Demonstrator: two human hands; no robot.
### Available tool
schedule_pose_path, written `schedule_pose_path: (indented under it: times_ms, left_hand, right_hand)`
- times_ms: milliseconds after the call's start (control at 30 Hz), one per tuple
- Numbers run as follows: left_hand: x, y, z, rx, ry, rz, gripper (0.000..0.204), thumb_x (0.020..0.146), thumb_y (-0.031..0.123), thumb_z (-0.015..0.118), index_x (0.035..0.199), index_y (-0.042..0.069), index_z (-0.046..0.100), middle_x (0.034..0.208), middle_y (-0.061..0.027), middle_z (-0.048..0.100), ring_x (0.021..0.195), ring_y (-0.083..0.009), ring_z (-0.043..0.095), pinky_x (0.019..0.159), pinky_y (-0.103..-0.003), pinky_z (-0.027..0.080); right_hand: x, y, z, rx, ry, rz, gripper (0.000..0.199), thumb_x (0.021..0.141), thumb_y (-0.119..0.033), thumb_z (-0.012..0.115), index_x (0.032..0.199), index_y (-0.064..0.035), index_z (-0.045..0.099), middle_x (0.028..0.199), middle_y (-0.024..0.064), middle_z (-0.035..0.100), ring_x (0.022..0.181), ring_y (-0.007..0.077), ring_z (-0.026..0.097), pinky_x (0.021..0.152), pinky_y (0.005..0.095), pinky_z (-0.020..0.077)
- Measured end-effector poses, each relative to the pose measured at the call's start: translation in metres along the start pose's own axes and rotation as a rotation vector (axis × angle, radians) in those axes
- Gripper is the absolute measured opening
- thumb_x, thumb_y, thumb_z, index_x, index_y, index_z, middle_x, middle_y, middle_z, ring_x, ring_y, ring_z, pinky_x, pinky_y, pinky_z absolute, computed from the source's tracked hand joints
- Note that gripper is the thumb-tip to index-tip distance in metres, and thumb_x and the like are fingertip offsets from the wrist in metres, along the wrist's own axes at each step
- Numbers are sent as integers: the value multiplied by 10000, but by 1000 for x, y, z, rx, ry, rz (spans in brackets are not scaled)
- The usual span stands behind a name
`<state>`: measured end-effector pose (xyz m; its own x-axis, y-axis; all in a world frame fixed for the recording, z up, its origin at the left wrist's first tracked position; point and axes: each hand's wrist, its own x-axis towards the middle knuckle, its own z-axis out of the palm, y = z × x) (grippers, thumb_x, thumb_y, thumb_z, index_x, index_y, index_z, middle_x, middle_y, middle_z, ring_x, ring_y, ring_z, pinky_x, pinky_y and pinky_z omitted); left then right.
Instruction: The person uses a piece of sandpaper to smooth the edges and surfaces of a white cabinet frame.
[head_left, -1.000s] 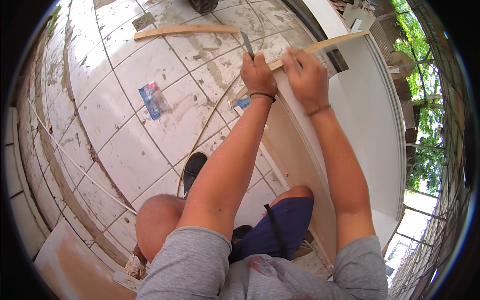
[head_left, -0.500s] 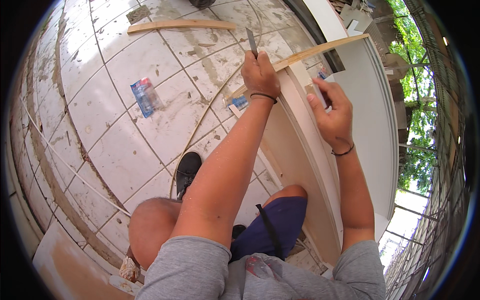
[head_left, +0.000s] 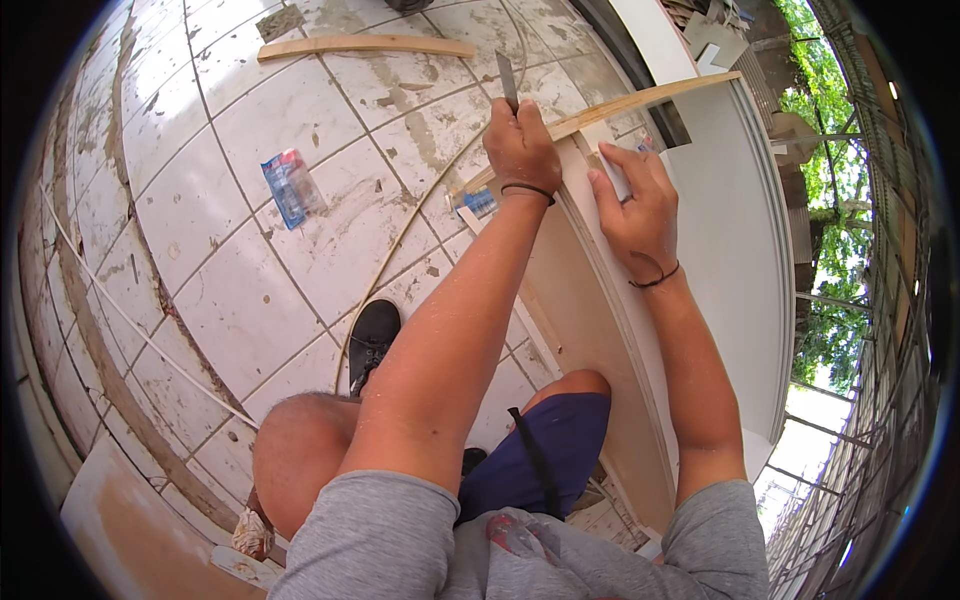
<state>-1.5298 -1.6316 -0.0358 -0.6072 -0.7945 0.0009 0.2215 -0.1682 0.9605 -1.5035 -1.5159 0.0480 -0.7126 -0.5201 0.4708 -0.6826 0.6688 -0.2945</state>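
Note:
My left hand [head_left: 521, 152] is closed around a narrow, flat grey metal blade [head_left: 507, 78], whose end sticks up past my fingers. Its handle, if any, is hidden in my fist. That wrist rests close by a long pale wooden strip [head_left: 650, 98] lying across the end of a white frame board [head_left: 622, 268]. Over this board, my right hand [head_left: 640, 205] grips a small, flat whitish piece [head_left: 614, 180] between thumb and fingers. Its lower part is hidden by my palm, and I cannot tell its exact kind. It looks close to the board's surface.
A large white panel [head_left: 735, 270] stands along the right. Blue-and-red plastic packets [head_left: 290, 190] and a second wooden strip [head_left: 365, 46] lie on the stained tile floor [head_left: 240, 275]. A thin cable [head_left: 405, 237] runs past my black shoe [head_left: 373, 340]. A brown-smeared board [head_left: 140, 525] lies lower left.
My right hand has moved a little left and slightly up over the board, with the whitish piece still in it. My left hand and its blade have hardly moved.

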Motion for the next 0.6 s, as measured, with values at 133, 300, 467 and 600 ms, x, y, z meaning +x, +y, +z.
schedule_pose_path:
  times_ms: [133,300,467,600]
  left_hand:
    - [0,1,1,-9,5,8,269,885,214,494,743,-14,486,585,-154,497,559,-272,473,565,-392,389]
    - [0,2,0,35,6,20,273,892,214,485,741,-13,479,581,-118,472,557,-192,425,561,-361,379]
    - [1,1,-2,3,-11,10,279,885,228,491,736,-7,487,593,-194,519,579,-375,526,578,-445,396]
    - [-1,-1,2,20,-6,27,281,885,229,492,734,-7,486,595,-196,520,583,-377,526,579,-447,396]
  right_hand:
    - [20,-7,9,3,7,14,267,775,-96,675,1035,-43,646,837,150,575,738,321,595,648,380,489]
    - [-12,-4,-13,7,-11,38,255,774,-82,673,1023,-38,641,833,148,571,729,317,588,647,373,483]
    - [-13,-8,-10,-5,-17,75,255,770,-62,671,1022,-34,641,828,150,563,720,307,582,637,367,478]
    - [-7,-8,-7,-5,-14,73,262,768,-65,670,1028,-37,642,831,153,557,714,307,579,631,368,480]
